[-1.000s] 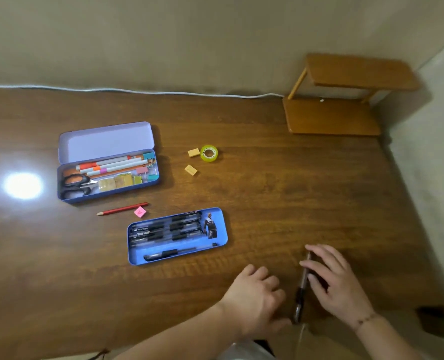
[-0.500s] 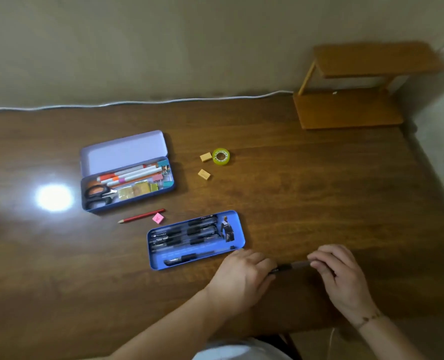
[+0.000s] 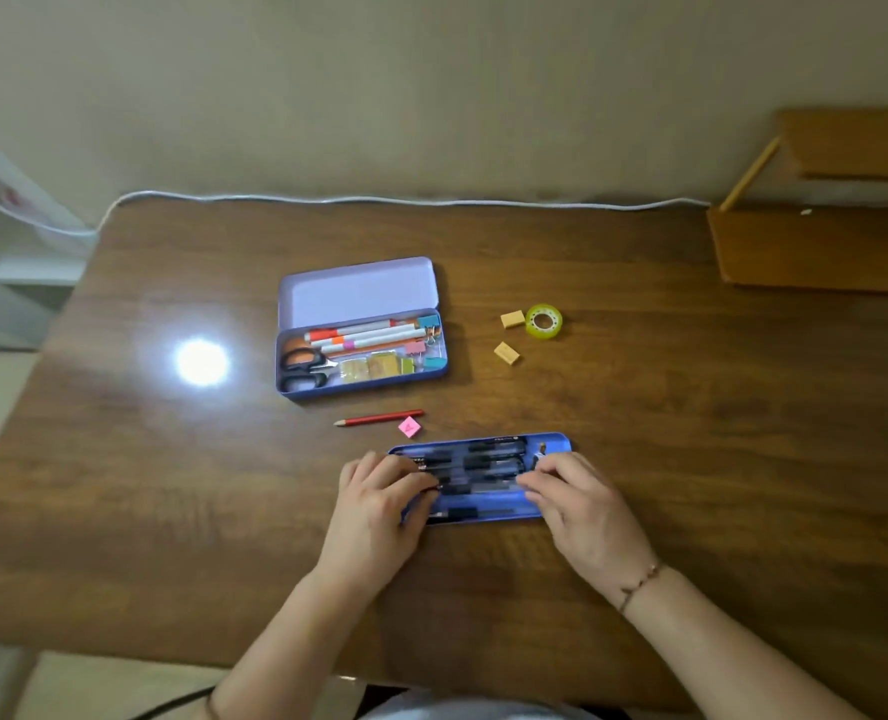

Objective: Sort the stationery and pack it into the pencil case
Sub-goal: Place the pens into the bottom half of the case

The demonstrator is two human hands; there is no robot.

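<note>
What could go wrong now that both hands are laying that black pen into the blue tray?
1. The shallow blue metal tray already holds several black pens; pressing another in could push one over the low rim.
2. The left hand covers the tray's left end, so the tray might slide on the glossy wooden table.
3. The red pencil and small pink eraser lie just beyond and could get knocked.

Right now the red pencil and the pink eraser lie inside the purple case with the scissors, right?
No. The head view shows the red pencil and pink eraser lying on the table, in front of the purple case. The scissors are inside it.
</note>
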